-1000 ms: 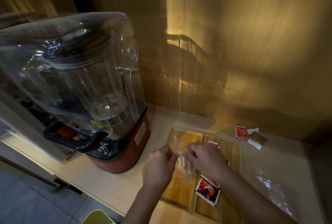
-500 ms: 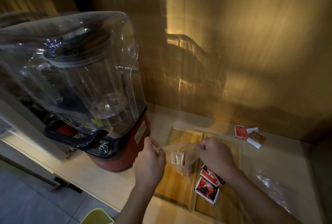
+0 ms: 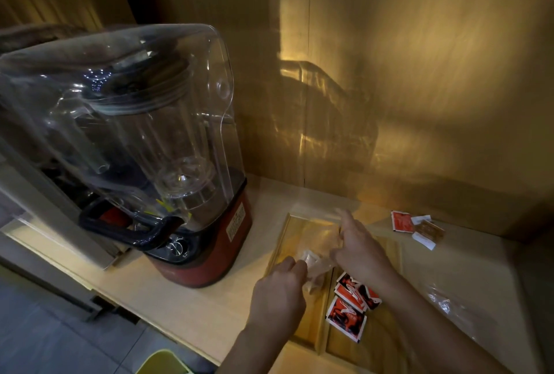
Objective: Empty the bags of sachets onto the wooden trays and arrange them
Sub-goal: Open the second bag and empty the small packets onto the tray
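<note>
Two wooden trays [image 3: 287,234] lie side by side on the counter in front of me. Over the left tray, my left hand [image 3: 278,298] and my right hand [image 3: 361,249] both pinch a small clear plastic bag [image 3: 316,265] with pale sachets inside. My right hand holds its upper edge, my left hand its lower end. Red and black sachets [image 3: 349,306] lie in an overlapping row on the right tray, just under my right wrist.
A large blender [image 3: 168,163] with a clear hood and red base stands left of the trays. A few loose sachets [image 3: 418,228] lie near the back wall. An empty clear bag [image 3: 449,306] lies on the counter at the right.
My hands had pulled the bag wide apart; now they are close together again, the right hand raised toward the back of the tray and the bag crumpled between them.
</note>
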